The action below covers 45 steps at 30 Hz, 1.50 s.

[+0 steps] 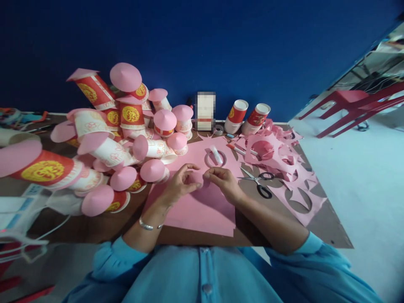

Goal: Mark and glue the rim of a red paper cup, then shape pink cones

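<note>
Holding a small pink paper piece [198, 178] between them, the left hand [180, 184] and right hand [224, 182] meet over a large pink sheet [195, 210] lying on the brown surface [94, 227]. Both hands have their fingers curled and pinched on the piece, which sits near the middle of the scene, just above the sheet. A silver bracelet [148, 226] circles the left wrist. Just beyond the hands lies a tape ring [215, 159] with a small white tube [216, 154] across it. To the right, touching the sheet's edge, rest black-handled scissors [259, 182], and farther right a heap of pink paper scraps [284, 164] (many with round holes cut out). To the left, a pile of red and white paper cups [126, 139] capped with pink cones covers the surface. Two uncapped cups [248, 118] lean by the far blue wall [202, 46].
</note>
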Available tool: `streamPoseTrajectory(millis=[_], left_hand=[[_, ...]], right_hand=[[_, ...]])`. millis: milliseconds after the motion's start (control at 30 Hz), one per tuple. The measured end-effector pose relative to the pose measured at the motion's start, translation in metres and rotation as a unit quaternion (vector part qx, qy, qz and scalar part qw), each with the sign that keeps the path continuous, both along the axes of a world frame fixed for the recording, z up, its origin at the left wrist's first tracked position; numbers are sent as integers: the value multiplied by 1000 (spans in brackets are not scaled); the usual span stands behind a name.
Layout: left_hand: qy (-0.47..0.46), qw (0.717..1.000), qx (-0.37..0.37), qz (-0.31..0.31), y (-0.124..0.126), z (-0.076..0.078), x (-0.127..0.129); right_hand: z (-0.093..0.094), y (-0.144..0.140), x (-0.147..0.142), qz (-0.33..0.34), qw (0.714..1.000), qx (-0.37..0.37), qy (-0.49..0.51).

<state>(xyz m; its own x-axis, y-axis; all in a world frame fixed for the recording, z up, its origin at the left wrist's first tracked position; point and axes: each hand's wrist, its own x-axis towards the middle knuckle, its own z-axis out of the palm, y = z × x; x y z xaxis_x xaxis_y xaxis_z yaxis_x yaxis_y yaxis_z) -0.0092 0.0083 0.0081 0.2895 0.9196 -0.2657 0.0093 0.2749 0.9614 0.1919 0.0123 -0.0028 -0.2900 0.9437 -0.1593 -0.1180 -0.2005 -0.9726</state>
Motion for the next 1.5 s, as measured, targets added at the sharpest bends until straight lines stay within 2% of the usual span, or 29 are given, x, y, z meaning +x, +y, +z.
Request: streamPoseTrajectory(millis=[300, 400, 567, 767, 933, 1067, 1400, 1500], left_hand=[[-4, 1000, -11, -18, -1, 1, 0], [-52, 998, -39, -22, 1, -3, -1], [-117, 991, -48, 38, 5, -11, -1], [-118, 990, -40, 66, 3, -10, -1], [-132, 989, -53, 45, 2, -13, -2], [-125, 991, -27, 32, 4, -19, -3], [-136, 990, -37, 26, 4, -19, -3], [-135, 989, -49, 41, 4, -17, -4]], right_hand=[[3, 2, 0, 41, 998, -42, -3], [0, 2, 0, 33, 997, -61, 17], [-6, 3, 0, -10, 994, -84, 62], [-8, 5, 2, 8, 992, -99, 76], [-6, 5, 3, 63, 991, -96, 72], [-7, 4, 4, 110, 989, -78, 64], [-6, 3, 4, 134, 986, -63, 75], [-8, 4, 4, 103, 989, -69, 77]])
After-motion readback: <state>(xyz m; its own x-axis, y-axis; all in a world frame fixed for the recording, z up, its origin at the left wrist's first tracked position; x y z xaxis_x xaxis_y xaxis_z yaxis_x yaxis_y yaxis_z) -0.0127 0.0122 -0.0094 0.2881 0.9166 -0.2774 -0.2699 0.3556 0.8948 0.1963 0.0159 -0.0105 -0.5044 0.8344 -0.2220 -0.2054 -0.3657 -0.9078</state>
